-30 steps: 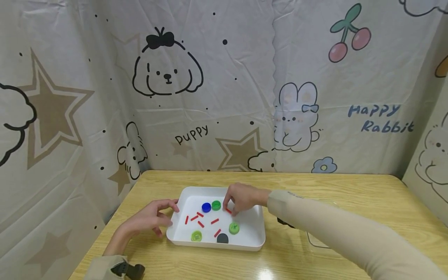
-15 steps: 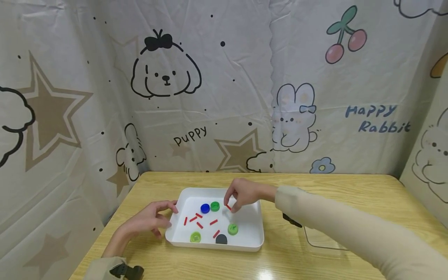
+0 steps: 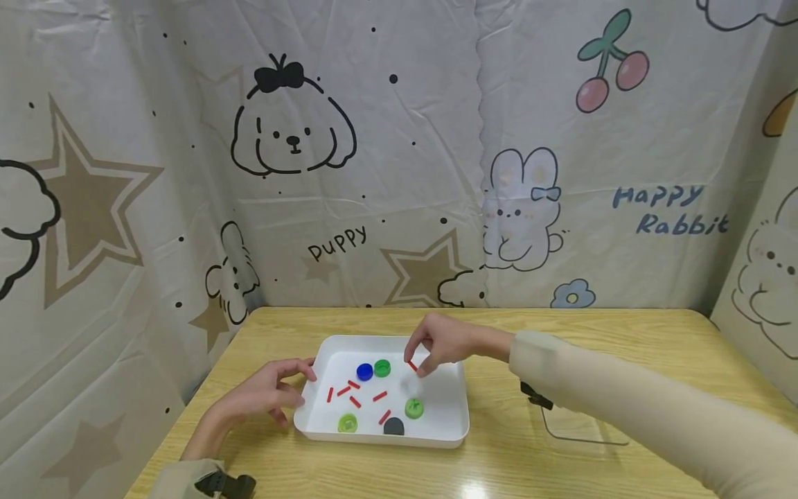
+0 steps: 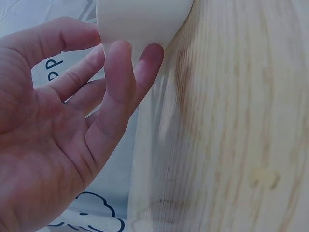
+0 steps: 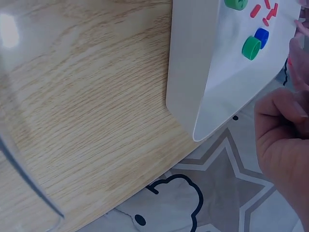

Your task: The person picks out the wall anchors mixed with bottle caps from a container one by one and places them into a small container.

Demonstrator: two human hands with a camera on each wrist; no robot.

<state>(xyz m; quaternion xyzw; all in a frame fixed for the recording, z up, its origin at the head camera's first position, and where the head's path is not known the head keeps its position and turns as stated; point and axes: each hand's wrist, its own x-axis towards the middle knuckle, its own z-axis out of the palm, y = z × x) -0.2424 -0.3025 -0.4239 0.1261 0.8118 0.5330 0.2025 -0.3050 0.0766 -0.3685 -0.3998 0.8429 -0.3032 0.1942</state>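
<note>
A white tray [image 3: 436,435] on the table holds several red sticks [image 3: 379,396], a blue bottle cap [image 3: 364,372], a green cap [image 3: 382,368], two lighter green caps [image 3: 414,408] and a dark round piece [image 3: 393,426] partly cut off by the front wall. My right hand [image 3: 444,341] pinches one red stick [image 3: 412,365] between thumb and finger, above the tray's back right part. In the right wrist view its fingertips and the stick are out of sight. At the tray's left end, my left hand [image 3: 271,389] touches the outer wall [image 4: 140,24] with relaxed, slightly bent fingers.
To the right, a clear plastic container [image 3: 580,426] stands on the wooden table [image 3: 499,464], partly covered by the right forearm. A printed curtain [image 3: 374,173] hangs right behind the table's back edge and along the left side.
My right hand has lifted the red stick off the tray floor, rising and shifting slightly right with it. The left hand stays against the tray wall.
</note>
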